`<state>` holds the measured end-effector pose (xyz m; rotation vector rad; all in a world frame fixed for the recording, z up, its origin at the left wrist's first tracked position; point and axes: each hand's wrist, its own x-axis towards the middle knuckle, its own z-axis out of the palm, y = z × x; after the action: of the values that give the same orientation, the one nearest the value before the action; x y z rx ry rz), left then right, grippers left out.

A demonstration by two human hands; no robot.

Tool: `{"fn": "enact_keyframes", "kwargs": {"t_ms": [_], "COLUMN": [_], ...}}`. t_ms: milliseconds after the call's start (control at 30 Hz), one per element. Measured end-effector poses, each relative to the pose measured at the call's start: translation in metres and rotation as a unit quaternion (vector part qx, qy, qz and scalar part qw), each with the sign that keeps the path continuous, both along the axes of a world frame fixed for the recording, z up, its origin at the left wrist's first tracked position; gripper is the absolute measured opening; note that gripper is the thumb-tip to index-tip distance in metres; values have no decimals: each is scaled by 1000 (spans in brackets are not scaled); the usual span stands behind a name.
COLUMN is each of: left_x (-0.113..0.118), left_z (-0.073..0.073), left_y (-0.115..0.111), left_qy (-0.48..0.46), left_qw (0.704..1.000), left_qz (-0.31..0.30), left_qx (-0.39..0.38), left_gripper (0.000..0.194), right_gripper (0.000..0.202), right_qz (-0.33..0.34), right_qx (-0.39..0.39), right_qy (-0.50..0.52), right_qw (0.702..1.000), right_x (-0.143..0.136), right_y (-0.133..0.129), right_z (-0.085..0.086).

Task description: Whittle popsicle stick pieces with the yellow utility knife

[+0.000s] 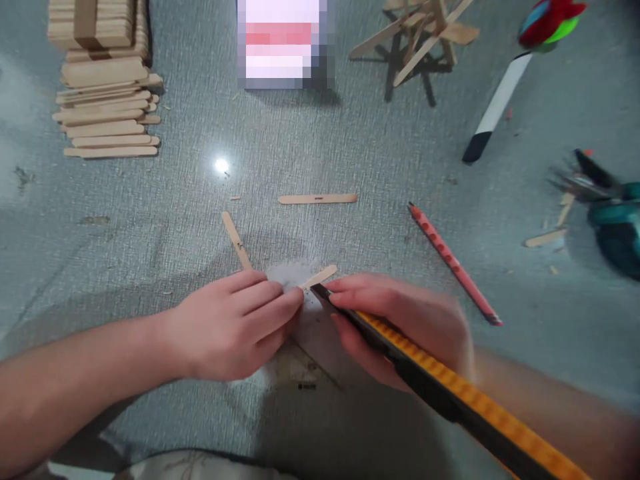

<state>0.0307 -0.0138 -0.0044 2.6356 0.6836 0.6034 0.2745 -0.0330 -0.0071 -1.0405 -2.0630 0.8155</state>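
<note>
My left hand [240, 323] is closed on a wooden craft stick [321, 276], whose rounded end sticks out to the right past my fingertips. In my right hand [400, 320] is a yellow and black utility knife [425, 360], gripped near its front. The knife's tip meets the stick close to my left fingers. A second craft stick [233, 233], with a dark mark or notch midway, slants up from behind my left hand; its lower end is hidden. Just beyond lies another craft stick [319, 199] with a small dark mark at its middle.
Stacked craft sticks [110, 113] lie at the far left. A blurred-out box [280, 47] and a stick structure [430, 33] are at the back. To the right are a red pencil [453, 260], a black-and-white stick with a colourful top [500, 100], and teal-handled pliers or cutters [617, 220].
</note>
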Motion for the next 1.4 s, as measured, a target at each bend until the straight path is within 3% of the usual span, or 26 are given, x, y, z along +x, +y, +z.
{"fn": "enact_keyframes", "kwargs": {"t_ms": [200, 400, 667, 867, 967, 1200, 1400], "left_x": [1, 5, 6, 7, 7, 6, 6], "left_z": [-3, -4, -5, -3, -3, -4, -4], "left_y": [-13, -17, -18, -19, -18, -19, -19], "left_qy": [27, 13, 22, 15, 13, 25, 32], "left_qw": [999, 1000, 999, 999, 999, 999, 999], "left_qz": [3, -2, 6, 27, 26, 4, -3], "left_qx": [-36, 20, 28, -26, -20, 35, 42], "left_gripper": [30, 27, 24, 32, 33, 28, 29], "right_gripper": [31, 27, 24, 18, 20, 34, 26], "right_qz": [3, 7, 8, -1, -1, 16, 1], "right_qx": [5, 15, -1, 11, -29, -254, -324], "right_qy": [-20, -26, -35, -55, -23, 36, 72], "right_qw": [1000, 1000, 999, 998, 999, 967, 943], "right_x": [-5, -7, -8, -6, -8, -9, -9], "right_y": [-3, -1, -3, -7, -6, -8, -10], "right_z": [1, 1, 0, -1, 1, 4, 4]}}
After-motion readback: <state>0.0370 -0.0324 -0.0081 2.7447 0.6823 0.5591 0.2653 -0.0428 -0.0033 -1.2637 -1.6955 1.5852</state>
